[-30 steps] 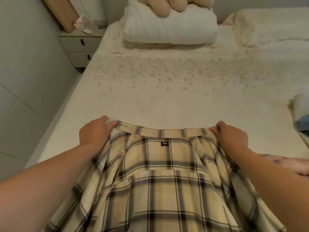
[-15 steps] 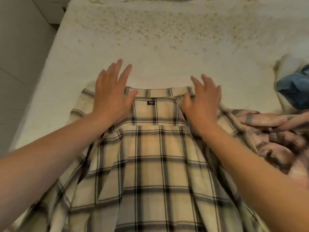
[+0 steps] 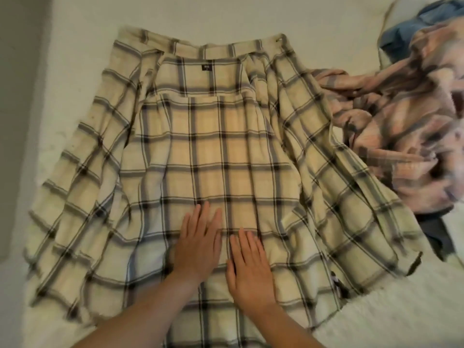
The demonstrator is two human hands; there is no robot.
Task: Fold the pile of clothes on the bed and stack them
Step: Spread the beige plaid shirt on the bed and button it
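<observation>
A cream plaid shirt [image 3: 216, 136] lies spread open on the bed [image 3: 75, 46], collar at the far end and inside facing up, with a small black label below the collar. My left hand [image 3: 197, 243] and my right hand [image 3: 248, 267] lie flat side by side on the lower middle of the shirt, fingers straight and pointing away from me. To the right lies a heap of unfolded clothes: a pink plaid garment [image 3: 404, 126] with a blue garment [image 3: 406, 36] behind it.
The bed's left edge [image 3: 35, 146] runs close to the shirt's left sleeve, with grey floor beyond it. A dark piece of fabric [image 3: 437, 232] lies under the pink garment at the right. White textured bedding [image 3: 401, 310] shows at the lower right.
Both hands let go of the collar, flattened on the shoulders, then slid down toward me to the shirt's lower middle. The shirt now lies spread flat; the view tilted down.
</observation>
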